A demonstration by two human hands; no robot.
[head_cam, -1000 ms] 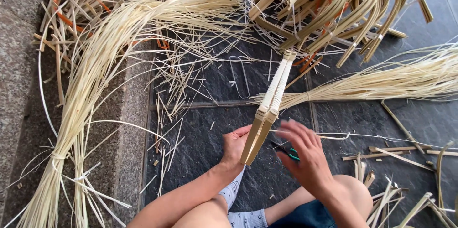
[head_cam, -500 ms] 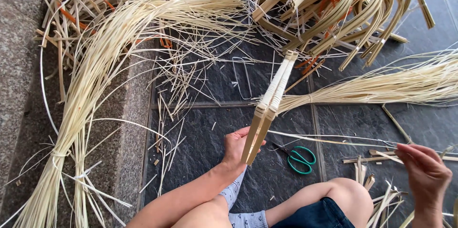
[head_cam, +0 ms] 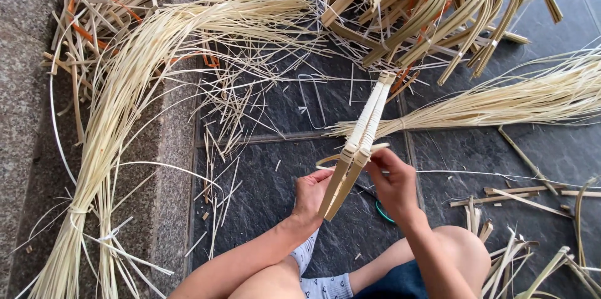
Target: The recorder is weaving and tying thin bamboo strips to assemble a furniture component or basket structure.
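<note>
**Both Hands on the Bamboo Frame**

The person sat on the dark tiled floor with a folded frame of flat bamboo slats held upright between the knees, its far end leaning toward a heap of bent bamboo hoops. The left hand was closed around the lower end of the slats, steadying it. The right hand pinched a thin curled strip against the slats near their middle, fingertips pressed together. A green-handled tool, probably scissors, lay on the floor mostly hidden behind that wrist. Long bundles of pale split strips lay to the left, and another sheaf fanned out to the right.

To do this well, I judged the lower grip should stay firm while the strip was kept taut and flat against the slats, so nothing slipped or twisted.
</note>
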